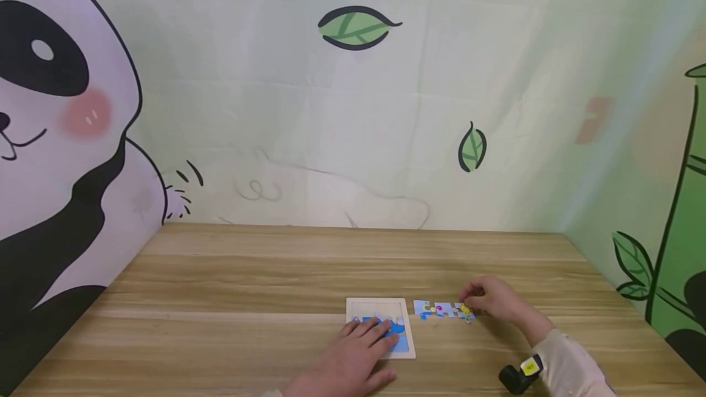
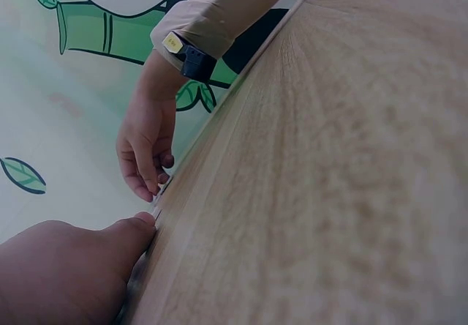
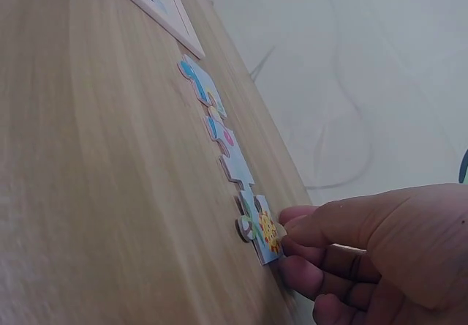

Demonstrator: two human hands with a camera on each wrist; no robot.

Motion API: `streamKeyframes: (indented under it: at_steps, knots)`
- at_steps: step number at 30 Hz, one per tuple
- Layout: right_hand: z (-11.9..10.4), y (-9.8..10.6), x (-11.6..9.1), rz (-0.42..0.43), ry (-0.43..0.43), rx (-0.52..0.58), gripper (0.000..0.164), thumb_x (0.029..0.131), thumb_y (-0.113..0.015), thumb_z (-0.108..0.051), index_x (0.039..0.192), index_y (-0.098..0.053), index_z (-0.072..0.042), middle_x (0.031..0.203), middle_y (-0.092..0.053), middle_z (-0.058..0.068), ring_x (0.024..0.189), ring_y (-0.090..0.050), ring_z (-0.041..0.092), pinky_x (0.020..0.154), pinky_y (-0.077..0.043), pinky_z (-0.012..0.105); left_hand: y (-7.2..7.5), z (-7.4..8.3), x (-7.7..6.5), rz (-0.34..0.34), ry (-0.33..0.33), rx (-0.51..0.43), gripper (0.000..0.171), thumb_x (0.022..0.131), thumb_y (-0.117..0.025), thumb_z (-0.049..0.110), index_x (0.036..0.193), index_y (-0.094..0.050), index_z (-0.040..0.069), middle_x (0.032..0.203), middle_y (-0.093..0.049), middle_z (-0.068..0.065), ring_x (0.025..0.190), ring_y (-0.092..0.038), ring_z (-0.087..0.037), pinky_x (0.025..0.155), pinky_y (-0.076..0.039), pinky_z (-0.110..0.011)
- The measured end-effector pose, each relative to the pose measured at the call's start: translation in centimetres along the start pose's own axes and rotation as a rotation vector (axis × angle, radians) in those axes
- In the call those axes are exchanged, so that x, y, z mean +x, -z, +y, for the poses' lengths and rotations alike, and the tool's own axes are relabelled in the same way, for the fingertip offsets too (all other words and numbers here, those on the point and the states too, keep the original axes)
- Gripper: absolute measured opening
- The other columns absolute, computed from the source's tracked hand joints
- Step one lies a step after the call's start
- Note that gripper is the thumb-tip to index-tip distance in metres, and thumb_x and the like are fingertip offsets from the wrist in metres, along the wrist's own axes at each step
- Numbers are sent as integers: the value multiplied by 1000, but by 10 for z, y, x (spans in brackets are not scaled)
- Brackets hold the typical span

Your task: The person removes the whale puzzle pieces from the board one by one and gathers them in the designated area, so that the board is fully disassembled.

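Note:
A pale wooden puzzle tray (image 1: pixel 376 301) lies on the table with blue picture pieces (image 1: pixel 404 343) in its lower part; its upper part shows bare backing. My left hand (image 1: pixel 353 351) rests flat across it, fingers straight, covering part of the picture. To the tray's right, three jigsaw pieces lie in a row. Leftmost is a piece with blue on it (image 3: pixel 197 83), then a pale one with a pink mark (image 3: pixel 232 157). At the right end is the sun piece (image 3: pixel 268 226), whose outer edge my right hand (image 1: pixel 493 299) pinches between thumb and fingers.
The wood-grain table (image 1: pixel 248 280) ends at a pale backdrop (image 1: pixel 276 109) with a printed panda on the left and leaves. A black device with a yellow label (image 1: pixel 521 374) sits on my right wrist, by the sleeve (image 1: pixel 570 363).

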State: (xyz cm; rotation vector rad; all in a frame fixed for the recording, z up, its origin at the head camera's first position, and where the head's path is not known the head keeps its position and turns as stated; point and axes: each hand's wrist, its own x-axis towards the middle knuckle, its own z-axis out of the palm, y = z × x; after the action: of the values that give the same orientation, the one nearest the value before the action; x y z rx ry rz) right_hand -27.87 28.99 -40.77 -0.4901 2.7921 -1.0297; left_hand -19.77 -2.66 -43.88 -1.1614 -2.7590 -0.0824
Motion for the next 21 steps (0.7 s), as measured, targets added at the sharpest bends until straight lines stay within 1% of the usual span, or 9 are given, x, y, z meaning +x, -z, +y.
streamKeyframes:
  at_steps: [5,9,12,16,18,21]
  knots:
    - [-4,-1,-1,14,-28,-5,8,87,-61,-3,93,-67,-1,86,-65,5,73,-54,15,58,-46,24,0,0,-1,4,-1,8,57,98,-39,56,143,-46,23,149,-45,-1,138,-43,-22,108,-40,-44]
    - [-10,-1,-3,49,-42,-33,8,89,-63,-9,92,-67,-3,86,-64,5,73,-54,14,58,-46,24,-2,0,0,-3,5,8,57,98,-39,56,143,-45,22,149,-45,-1,138,-42,-23,108,-40,-44]
    - [-16,-2,-4,95,-2,-87,9,89,-64,-13,92,-68,-5,87,-66,4,75,-55,12,60,-46,24,-2,0,0,-7,7,9,58,98,-39,56,144,-45,22,150,-44,-1,139,-42,-23,108,-40,-44]
    - [-26,-5,-3,148,75,-170,8,89,-64,-12,90,-70,-6,86,-68,2,76,-56,10,65,-45,24,-2,0,0,0,9,13,58,97,-39,56,144,-45,23,150,-44,-2,138,-42,-23,108,-40,-44]
    - [-33,-7,-2,160,84,-185,8,89,-64,-11,91,-70,-6,85,-68,2,76,-56,10,65,-45,24,-2,1,0,3,10,11,57,97,-40,56,143,-45,23,149,-44,-3,138,-42,-23,108,-40,-44]
    - [-41,-9,-1,167,70,-165,9,90,-63,-10,93,-70,-5,86,-67,2,77,-55,11,64,-45,23,-2,1,0,6,12,3,57,97,-40,56,143,-45,23,149,-45,-5,138,-42,-23,107,-40,-44]
